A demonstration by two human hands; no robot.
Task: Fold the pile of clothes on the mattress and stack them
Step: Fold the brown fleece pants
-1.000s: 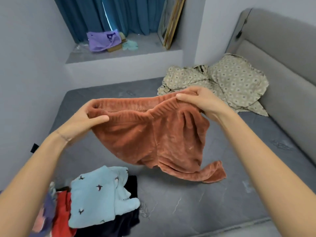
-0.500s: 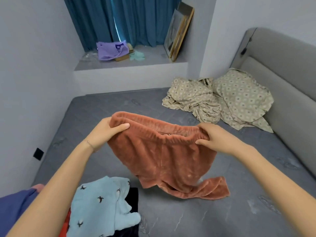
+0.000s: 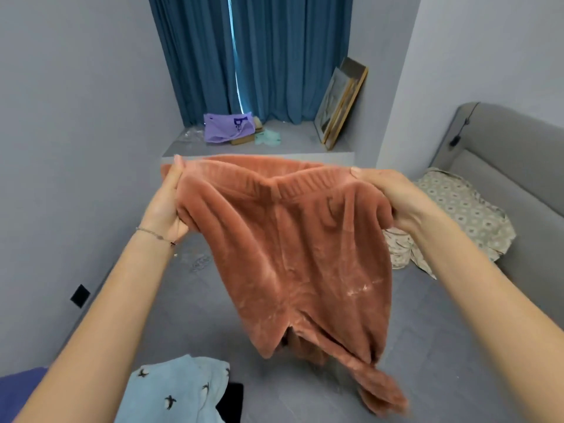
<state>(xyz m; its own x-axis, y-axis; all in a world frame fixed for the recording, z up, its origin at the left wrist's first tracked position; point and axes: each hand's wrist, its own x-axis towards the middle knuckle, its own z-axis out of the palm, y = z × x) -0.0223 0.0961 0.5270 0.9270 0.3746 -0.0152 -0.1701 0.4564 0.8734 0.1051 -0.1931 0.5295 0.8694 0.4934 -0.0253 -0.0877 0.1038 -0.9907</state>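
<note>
Left hand (image 3: 166, 206) and right hand (image 3: 393, 196) clutch rust shorts (image 3: 305, 254); purple bag (image 3: 225, 129) print reads perhaps "D".

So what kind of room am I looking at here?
Most likely a bedroom: a bare grey mattress with a padded headboard along its right side, rumpled patterned bedding against that, and blue curtains above a window ledge.

Grey mattress (image 3: 427, 346) carries a crumpled patterned sheet (image 3: 467, 215) and a blue bird-print garment (image 3: 171, 389).
</note>
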